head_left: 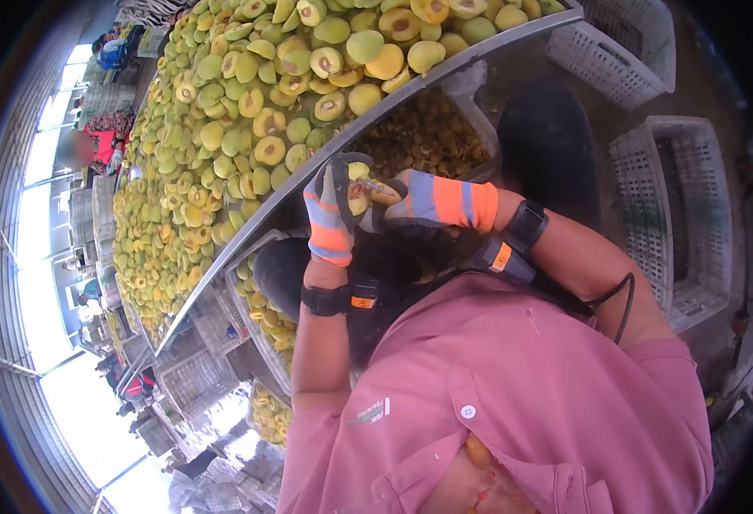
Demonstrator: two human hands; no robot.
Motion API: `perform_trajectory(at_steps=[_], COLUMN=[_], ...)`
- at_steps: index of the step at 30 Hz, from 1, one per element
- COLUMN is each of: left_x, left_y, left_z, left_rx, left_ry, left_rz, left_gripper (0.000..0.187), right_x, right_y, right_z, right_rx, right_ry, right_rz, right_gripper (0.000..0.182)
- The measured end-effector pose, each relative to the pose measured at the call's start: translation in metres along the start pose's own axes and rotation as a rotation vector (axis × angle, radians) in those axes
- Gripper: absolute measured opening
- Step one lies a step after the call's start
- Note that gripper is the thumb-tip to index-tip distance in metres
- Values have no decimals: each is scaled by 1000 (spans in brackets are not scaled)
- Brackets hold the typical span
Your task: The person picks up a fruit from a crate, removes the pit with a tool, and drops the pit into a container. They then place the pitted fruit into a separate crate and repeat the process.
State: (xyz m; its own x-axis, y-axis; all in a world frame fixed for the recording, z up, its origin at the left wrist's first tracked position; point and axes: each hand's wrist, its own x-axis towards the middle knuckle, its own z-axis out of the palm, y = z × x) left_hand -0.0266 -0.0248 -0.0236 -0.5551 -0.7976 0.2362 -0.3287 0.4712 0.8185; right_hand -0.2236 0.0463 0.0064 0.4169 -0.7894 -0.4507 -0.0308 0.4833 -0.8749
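My left hand (329, 210), in a grey and orange glove, is closed around a yellow-green peach half (358, 199) with its brown centre showing. My right hand (445, 202), gloved the same way, grips a small pitting tool (382, 190) whose metal tip touches the cut face of the fruit. Part of the tool is hidden by the fingers. Both hands are just in front of the metal table rim (308, 168), above my lap.
Halved peaches (248, 128) are heaped over the table. Below its rim lies a container of brown pits and scraps (432, 137). White plastic crates (708, 214) stand at the right, and a crate of fruit (265, 317) is by my left arm. Another person (107, 141) is across the table.
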Motion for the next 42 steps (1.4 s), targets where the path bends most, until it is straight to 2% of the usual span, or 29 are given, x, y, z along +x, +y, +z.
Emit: perform_trajectory(at_steps=[3,4,7,8,10,11,12,15,17,19,20,23,24,26,27,28,30,33,36,39,42], left_x=[4,10,16,14,13,12,9,4,5,3,2,4,4,11,13,15,17,18,14,4,-1], left_y=[-11,0,28,32,29,26,23,24,31,29,28,28,33,45,49,53,55,46,40,19,5], left_z=[-11,-10,1,4,6,8,12,27,34,37,38,19,14,1,-6,-11,-16,-16,-12,-5,-3], left_rx=[452,517,-66,-17,65,104,28,-116,-94,-57,-37,371,380,377,373,314,186,-12,-31,-193,-232], left_ry=[-60,-45,25,37,66,80,142,306,379,418,438,225,183,5,-82,-157,-309,-296,-281,-242,-280], left_rz=[308,305,-76,-69,41,96,24,-138,-180,-109,-73,257,194,310,366,287,132,40,-114,-302,-356], left_gripper=[54,41,22,21,21,21,21,21,20,20,20,22,23,23,23,21,19,18,18,18,17], right_x=[42,47,42,43,44,32,26,30,41,40,19,10,13,35,37,39,32,37,39,37,30], right_y=[53,59,52,52,54,35,24,29,37,43,23,16,18,46,50,54,53,53,52,51,48], right_z=[-5,-8,-15,-13,-10,-3,0,0,2,-2,-6,-9,-11,-13,-11,-10,-5,-7,-9,-8,-4], right_rx=[104,89,-141,-173,-106,-10,84,-101,-29,51,96,104,87,22,72,123,392,403,294,-2,120], right_ry=[-222,-276,-305,-286,-225,-183,-141,-46,-31,-70,-115,-247,-291,-401,-445,-491,-546,-622,-569,-378,-352], right_rz=[-283,-356,-541,-644,-503,-259,-15,-255,-283,-243,-190,-108,-95,-408,-435,-459,-246,-198,-227,-234,-147], right_gripper=[15,14,13,13,14,14,15,17,18,19,19,16,16,15,15,16,17,22,24,27,29])
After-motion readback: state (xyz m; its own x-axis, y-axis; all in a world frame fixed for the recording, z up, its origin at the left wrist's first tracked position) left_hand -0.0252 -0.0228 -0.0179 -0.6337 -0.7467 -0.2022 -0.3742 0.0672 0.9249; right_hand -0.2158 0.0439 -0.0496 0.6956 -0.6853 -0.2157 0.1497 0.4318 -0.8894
